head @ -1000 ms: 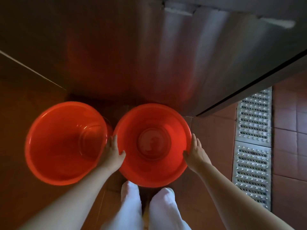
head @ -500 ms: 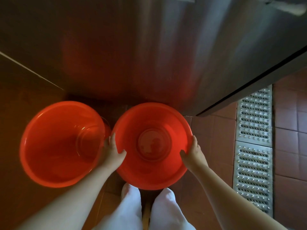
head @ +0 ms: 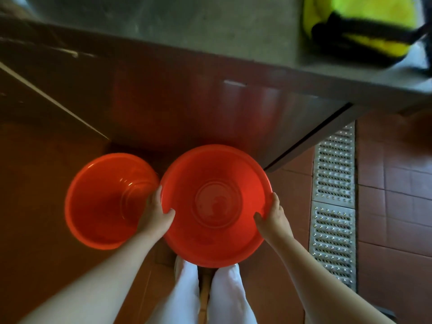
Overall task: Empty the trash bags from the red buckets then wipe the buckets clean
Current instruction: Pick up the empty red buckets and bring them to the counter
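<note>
Buckets: both red, no bags visible inside either, so emptying looks done and wiping is what's left. Steel counter (head: 233, 26) fills the top of view, its front edge running down to the right; blurred yellow-and-black item (head: 364, 26) sits at its right end, can't tell what it is. Tiled floor (head: 397, 206) below, metal drain grate (head: 334, 202) along the right. Right bucket (head: 216, 206) held in front of the person's legs, below the counter's front edge, seems lifted clear of the floor, faint marks on its base. Left bucket (head: 109, 202) on the floor just beside it, rims near or touching, can't tell which. Left hand (head: 155, 217) clamped on right bucket's left rim, thumb inside. Right hand (head: 272, 216) clamped on opposite rim, thumb inside.

Risks, my read:
- thumb-over-rim hold is shallow, wet plastic could slip
- lifting could clip counter edge
- swinging could knock left bucket
</note>
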`<state>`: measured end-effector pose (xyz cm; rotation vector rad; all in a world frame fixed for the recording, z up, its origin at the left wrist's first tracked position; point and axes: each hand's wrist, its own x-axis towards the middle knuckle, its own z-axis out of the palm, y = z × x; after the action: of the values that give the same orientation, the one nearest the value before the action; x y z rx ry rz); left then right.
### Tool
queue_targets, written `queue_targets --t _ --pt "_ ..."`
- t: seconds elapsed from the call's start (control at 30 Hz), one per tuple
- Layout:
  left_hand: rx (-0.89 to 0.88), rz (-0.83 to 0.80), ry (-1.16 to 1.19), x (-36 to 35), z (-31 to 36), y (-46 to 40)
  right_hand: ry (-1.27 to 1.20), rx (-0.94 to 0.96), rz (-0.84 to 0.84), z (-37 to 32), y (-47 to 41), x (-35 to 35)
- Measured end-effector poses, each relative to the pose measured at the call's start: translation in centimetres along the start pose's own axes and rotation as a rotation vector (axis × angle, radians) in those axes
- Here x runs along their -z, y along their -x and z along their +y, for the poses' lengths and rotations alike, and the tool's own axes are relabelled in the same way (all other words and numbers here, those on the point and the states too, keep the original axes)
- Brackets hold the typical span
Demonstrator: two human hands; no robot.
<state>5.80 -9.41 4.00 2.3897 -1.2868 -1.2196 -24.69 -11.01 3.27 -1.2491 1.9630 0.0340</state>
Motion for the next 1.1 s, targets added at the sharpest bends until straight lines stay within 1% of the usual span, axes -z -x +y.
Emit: queue_targets --t 0.37,0.6,0.8,1.1 --pt "-0.058 0.057 0.109 10.2 6.3 10.4 -0.023 0.084 0.053 -4.9 11.0 10.4" --pt "-0.070 0.120 0.153 14.9 9.0 15.8 -0.008 0.139 0.089 -7.6 16.4 15.8" --pt "-0.100 0.180 0.164 17.6 9.9 18.9 0.029 0.198 0.127 -8.8 19.7 18.5" --pt "-0.202 0.220 0.201 21.7 9.3 23.0 -0.034 0.238 0.219 -10.0 25.6 20.2"
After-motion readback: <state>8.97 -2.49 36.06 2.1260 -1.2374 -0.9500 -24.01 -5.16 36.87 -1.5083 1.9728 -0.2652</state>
